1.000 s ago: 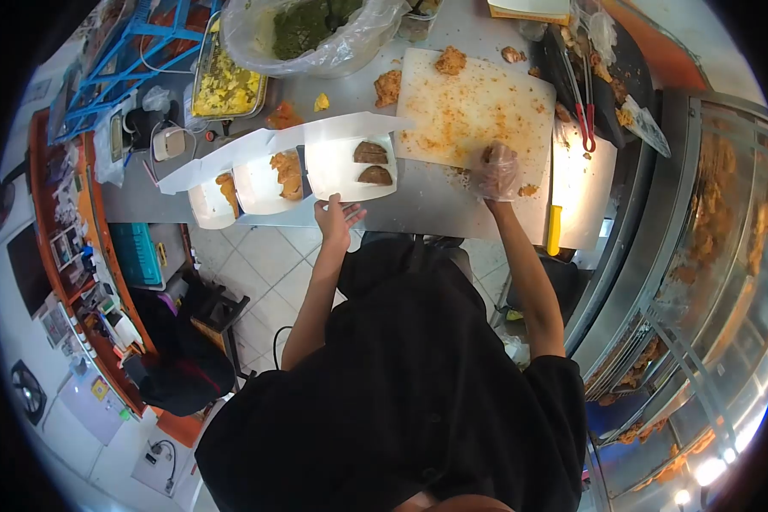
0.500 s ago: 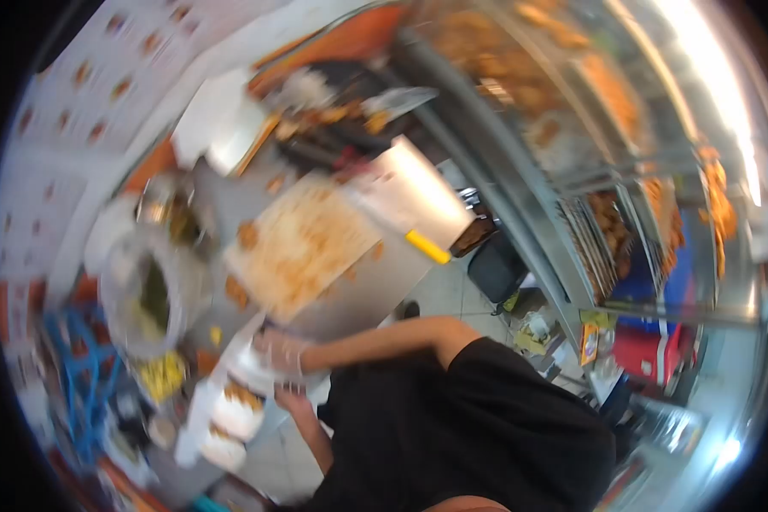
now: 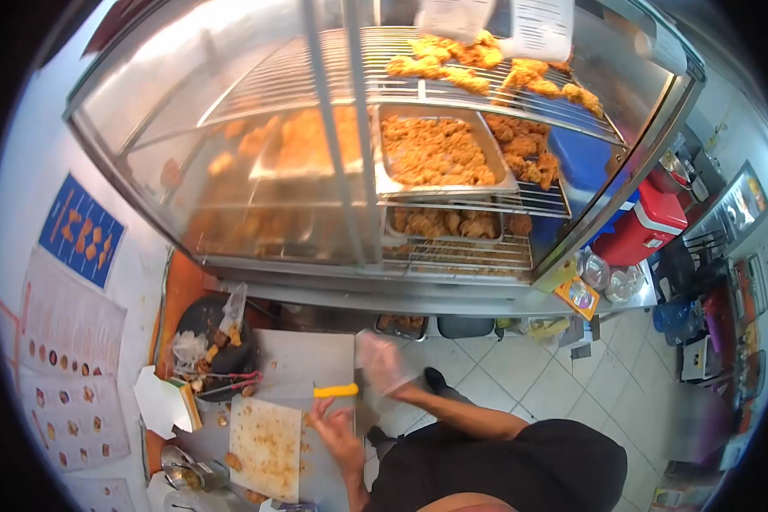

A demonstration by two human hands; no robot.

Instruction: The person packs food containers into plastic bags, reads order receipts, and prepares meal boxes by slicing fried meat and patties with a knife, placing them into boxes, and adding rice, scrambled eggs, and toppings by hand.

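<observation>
My left hand [image 3: 339, 433] is bare, with its fingers apart and nothing in them. It is just below a yellow handle [image 3: 335, 391] lying at the edge of a metal surface [image 3: 305, 354]. My right hand [image 3: 384, 365], in a clear plastic glove, is raised to the right of that surface. Its fingers are smeared by motion, and I cannot make out anything in them. A cutting board [image 3: 264, 448] covered with brown crumbs lies left of my left hand.
A glass display cabinet [image 3: 341, 171] with trays and racks of fried chicken [image 3: 442, 149] spans the top. At the left stand a black bowl [image 3: 209, 341] with scraps and red-handled tongs [image 3: 230, 384], an open white box [image 3: 166, 401] and a metal container [image 3: 192, 469].
My view has swung up and right toward the display cabinet. Both hands have left the white food containers; the right is now raised beside the metal surface, the left near the yellow handle.
</observation>
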